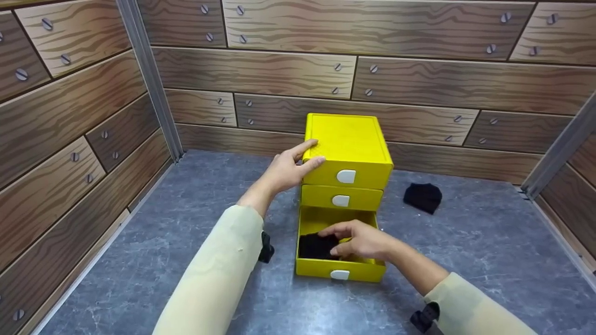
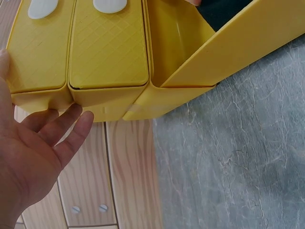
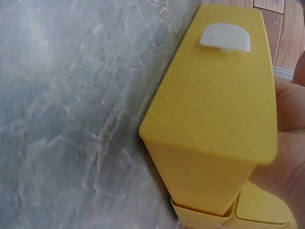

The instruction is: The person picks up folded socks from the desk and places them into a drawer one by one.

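Observation:
A yellow three-drawer cabinet (image 1: 347, 139) with white handles stands mid-table in the head view. Its bottom drawer (image 1: 321, 268) is pulled out, while the upper two are closed. At the cabinet's upper left edge rests my left hand (image 1: 288, 170), thumb and forefinger over the top, the other fingers along the side. My right hand (image 1: 365, 239) reaches into the bottom drawer, thumb and forefinger spread apart over a folded black cloth piece (image 1: 316, 246). In the right wrist view the drawer front (image 3: 214, 105) hides my right fingertips.
Another folded black cloth piece (image 1: 423, 197) lies on the grey marbled table (image 1: 475, 260), right of the cabinet. Wood-patterned panels (image 1: 260, 70) wall in the back and both sides, with metal posts (image 1: 156, 79) at the corners.

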The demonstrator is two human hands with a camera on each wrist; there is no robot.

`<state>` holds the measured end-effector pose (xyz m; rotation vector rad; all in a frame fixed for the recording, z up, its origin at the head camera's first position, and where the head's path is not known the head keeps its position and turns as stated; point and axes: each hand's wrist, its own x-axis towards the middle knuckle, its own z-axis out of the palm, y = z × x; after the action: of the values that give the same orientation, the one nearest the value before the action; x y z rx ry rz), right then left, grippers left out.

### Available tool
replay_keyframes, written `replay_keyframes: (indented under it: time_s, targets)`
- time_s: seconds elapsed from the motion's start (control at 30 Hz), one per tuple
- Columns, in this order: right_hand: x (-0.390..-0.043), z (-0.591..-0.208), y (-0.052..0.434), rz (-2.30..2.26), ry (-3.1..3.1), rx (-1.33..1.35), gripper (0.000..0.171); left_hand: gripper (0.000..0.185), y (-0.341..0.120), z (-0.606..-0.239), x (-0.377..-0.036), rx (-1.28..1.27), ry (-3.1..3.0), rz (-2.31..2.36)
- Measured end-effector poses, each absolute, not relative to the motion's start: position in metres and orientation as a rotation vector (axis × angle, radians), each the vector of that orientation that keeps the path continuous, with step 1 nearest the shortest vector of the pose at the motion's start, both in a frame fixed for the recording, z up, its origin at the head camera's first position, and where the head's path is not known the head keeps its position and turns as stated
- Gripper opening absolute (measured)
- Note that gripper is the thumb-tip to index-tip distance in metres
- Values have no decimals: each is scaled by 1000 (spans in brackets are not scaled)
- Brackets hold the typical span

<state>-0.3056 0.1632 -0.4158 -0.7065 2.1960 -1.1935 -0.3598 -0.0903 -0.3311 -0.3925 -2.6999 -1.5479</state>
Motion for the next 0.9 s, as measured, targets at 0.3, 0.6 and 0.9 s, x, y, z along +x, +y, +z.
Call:
replay_keyframes:
  time_s: [0.3,0.6,0.9]
  targets:
    - [-303,-394,183,-1174,2235,-753,47,72,-91,-332,-359,-410,-2694,-1542]
    - [-297,-364,234,-1166,2323,-816,49,73,-91,-331,-359,-423,-2695,-1531]
    - [-311,-343,313,-1411,2359,-695,54,72,-90,-330,-359,-414,-2707,-1519]
